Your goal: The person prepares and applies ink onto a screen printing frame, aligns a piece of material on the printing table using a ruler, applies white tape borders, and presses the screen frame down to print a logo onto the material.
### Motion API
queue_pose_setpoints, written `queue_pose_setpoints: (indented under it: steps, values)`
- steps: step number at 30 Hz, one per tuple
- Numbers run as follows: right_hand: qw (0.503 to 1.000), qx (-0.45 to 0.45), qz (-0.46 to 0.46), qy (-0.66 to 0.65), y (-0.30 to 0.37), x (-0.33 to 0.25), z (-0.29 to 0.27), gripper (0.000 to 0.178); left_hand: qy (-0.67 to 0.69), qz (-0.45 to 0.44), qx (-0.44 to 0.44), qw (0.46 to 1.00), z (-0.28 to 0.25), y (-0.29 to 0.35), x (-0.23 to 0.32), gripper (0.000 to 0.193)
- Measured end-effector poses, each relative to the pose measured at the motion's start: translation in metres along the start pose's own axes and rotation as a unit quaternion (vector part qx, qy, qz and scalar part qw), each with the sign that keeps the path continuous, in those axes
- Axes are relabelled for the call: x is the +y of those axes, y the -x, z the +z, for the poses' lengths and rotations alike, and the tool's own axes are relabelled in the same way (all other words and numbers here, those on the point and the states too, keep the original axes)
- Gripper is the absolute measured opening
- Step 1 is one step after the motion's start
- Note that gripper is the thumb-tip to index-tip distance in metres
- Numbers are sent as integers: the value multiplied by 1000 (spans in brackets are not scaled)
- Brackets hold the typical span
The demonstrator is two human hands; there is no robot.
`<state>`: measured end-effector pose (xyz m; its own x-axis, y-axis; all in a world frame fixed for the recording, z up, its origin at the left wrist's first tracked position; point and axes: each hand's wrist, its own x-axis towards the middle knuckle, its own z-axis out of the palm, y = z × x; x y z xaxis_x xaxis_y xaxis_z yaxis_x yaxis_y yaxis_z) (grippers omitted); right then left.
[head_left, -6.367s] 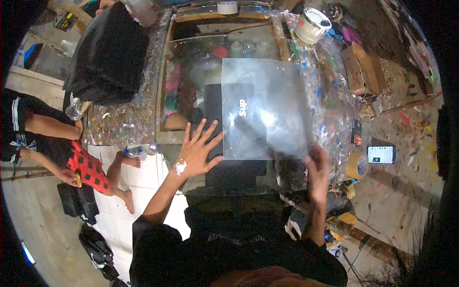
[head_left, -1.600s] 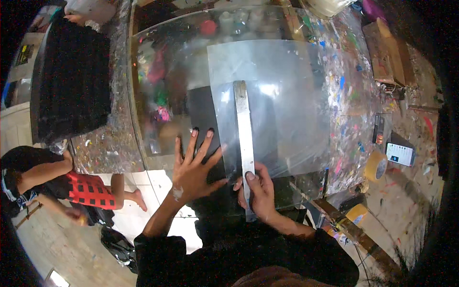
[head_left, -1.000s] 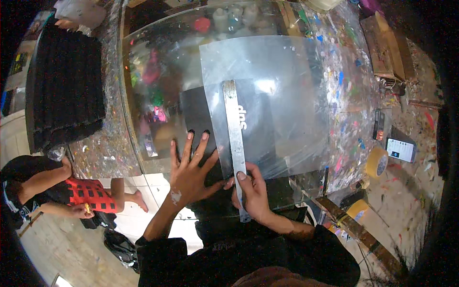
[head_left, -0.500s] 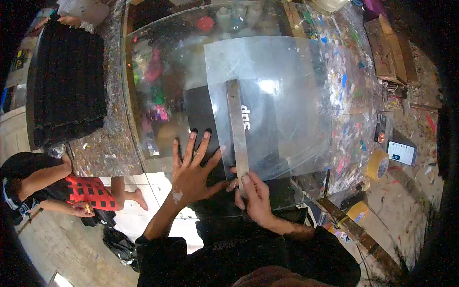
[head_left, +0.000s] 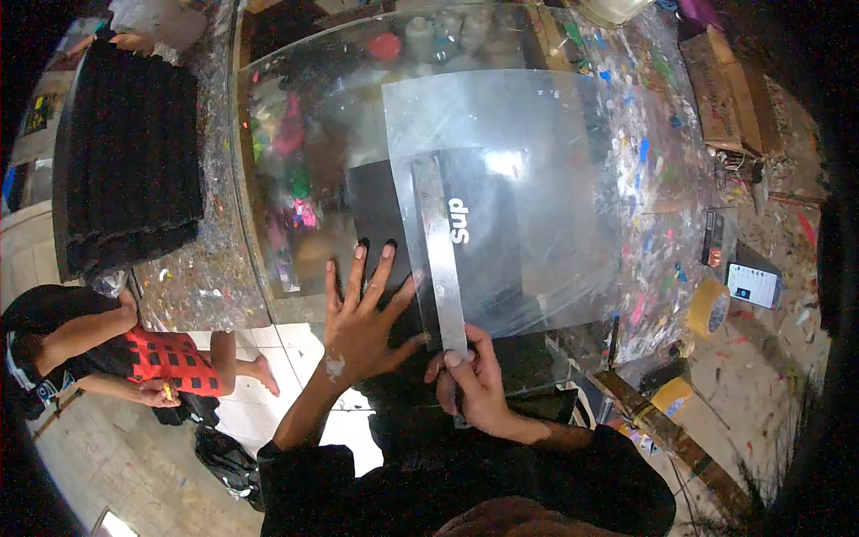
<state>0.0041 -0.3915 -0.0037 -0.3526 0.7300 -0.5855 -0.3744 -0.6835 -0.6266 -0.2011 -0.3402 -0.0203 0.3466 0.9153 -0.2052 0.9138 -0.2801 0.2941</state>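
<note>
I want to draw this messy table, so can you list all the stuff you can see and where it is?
Metal ruler: one, silver, lying lengthwise on the clear sheet, near end in the right hand.
Clear plastic sheet: one, see-through, middle of the table.
Black board: one, black, under the clear sheet.
Table: one, paint-splattered, fills the middle.
Tape rolls: two, yellowish, right edge of the table.
Black foam stack: one, black, far left.
Cardboard box: one, brown, upper right.
Another person: one, in red and black checks, on the floor at left.
Left hand: fingers spread, flat on the board's near edge.
Right hand: gripping the ruler's near end.
</note>
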Motion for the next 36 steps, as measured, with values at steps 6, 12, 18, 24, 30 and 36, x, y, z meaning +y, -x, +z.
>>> queue_pose_setpoints:
  steps: [6,12,18,24,30,36]
  values:
    - [999,20,11,-25,-8,3,-4,35,-3,-6,-4,1000,-2,-2,1,81]
    - [999,28,30,-11,-14,2,-4,31,1,-5,-3,1000,-1,-1,2,81]
    - [998,33,49,-5,-18,1,-4,33,-5,-5,-10,1000,0,-1,1,80]
    - [997,35,70,-10,-20,-6,-1,36,-1,1,-5,1000,1,0,-1,80]
    - [994,48,90,-25,-20,-5,1,36,-3,2,6,1000,4,0,-1,78]
    - [992,59,99,-42,-21,-5,0,34,-11,-1,7,1000,5,-2,0,78]
